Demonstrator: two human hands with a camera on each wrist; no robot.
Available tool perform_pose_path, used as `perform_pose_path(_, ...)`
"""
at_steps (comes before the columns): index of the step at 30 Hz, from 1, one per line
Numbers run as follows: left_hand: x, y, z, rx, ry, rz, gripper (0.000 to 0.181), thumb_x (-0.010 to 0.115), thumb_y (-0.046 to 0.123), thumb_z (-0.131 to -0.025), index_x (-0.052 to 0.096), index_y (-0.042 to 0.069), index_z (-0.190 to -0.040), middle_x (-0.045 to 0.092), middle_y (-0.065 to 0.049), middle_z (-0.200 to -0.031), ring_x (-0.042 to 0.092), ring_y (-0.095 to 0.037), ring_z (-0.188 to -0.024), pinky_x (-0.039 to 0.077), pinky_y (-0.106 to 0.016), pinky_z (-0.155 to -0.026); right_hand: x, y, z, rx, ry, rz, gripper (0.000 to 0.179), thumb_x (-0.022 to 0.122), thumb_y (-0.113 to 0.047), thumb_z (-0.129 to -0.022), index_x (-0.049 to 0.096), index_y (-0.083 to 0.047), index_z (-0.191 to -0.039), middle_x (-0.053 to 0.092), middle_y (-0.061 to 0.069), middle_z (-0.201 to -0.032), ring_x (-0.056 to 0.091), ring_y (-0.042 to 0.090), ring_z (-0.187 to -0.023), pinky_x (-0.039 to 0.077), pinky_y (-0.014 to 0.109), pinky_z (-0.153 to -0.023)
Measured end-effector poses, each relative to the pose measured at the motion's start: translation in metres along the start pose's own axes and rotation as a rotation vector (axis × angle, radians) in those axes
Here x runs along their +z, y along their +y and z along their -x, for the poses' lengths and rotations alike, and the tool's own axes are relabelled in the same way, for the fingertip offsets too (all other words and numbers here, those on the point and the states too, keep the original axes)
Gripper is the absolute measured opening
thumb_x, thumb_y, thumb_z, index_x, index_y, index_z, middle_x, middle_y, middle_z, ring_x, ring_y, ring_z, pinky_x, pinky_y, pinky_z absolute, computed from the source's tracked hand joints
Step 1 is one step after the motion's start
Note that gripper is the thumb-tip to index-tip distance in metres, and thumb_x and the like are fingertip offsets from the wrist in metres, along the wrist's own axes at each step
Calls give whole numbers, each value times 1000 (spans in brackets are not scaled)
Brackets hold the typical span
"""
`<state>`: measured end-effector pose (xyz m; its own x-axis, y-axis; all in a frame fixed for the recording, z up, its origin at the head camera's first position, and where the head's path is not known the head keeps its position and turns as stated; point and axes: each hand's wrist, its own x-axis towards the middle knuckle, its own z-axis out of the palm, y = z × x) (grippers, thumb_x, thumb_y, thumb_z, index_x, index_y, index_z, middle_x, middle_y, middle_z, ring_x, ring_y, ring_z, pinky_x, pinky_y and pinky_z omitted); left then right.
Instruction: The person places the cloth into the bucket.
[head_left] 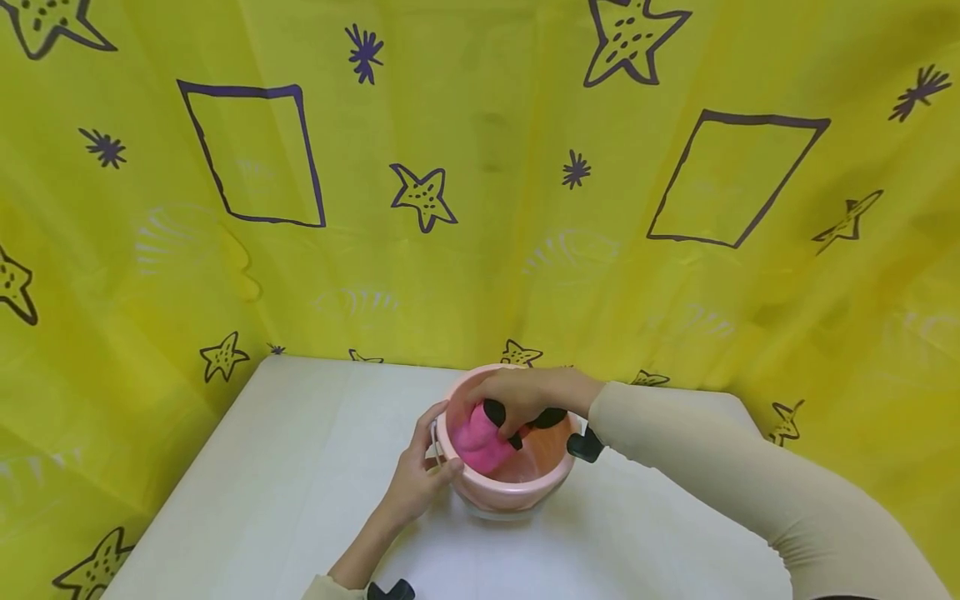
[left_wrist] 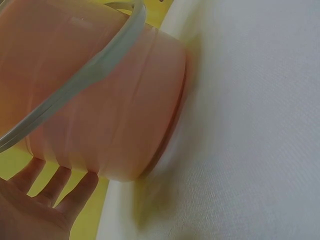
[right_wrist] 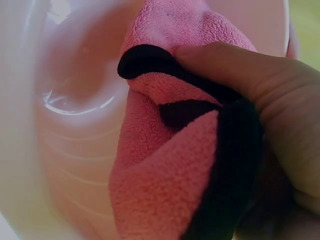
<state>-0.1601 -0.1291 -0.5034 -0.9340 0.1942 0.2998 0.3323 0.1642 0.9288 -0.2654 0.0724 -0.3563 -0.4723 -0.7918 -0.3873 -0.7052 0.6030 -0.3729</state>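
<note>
A pink bucket (head_left: pixel 501 493) stands upright on the white table, with its pale handle (left_wrist: pixel 102 62) hanging down the outside. My left hand (head_left: pixel 420 475) holds the bucket at its left side, thumb by the rim and fingers against the outer wall; in the left wrist view several fingertips touch that wall. Inside the bucket, my right hand (head_left: pixel 521 396) grips a pink towel (head_left: pixel 480 442) with black edging. The right wrist view shows the thumb pressing on the folded, fuzzy cloth (right_wrist: pixel 165 170); the other fingers are mostly hidden.
The white table (head_left: pixel 300 467) reaches back to a yellow curtain (head_left: pixel 487 275) printed with stars and frames, which also hangs at both sides. Dark straps show at both wrists. A smooth inner bucket wall (right_wrist: pixel 75 150) lies beside the towel.
</note>
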Motion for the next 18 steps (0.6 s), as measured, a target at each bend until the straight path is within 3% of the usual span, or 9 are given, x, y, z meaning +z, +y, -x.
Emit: perform_pose_path(18, 2, -1, 0, 0, 9, -24, 80, 74, 36, -91, 30, 37, -157, 39, -6, -162, 49, -36, -138, 54, -39, -96, 1, 0, 4, 12, -3, 5, 59, 86, -12, -84, 64, -34, -135, 61, -13, -124, 57, 15, -109, 55, 26, -85)
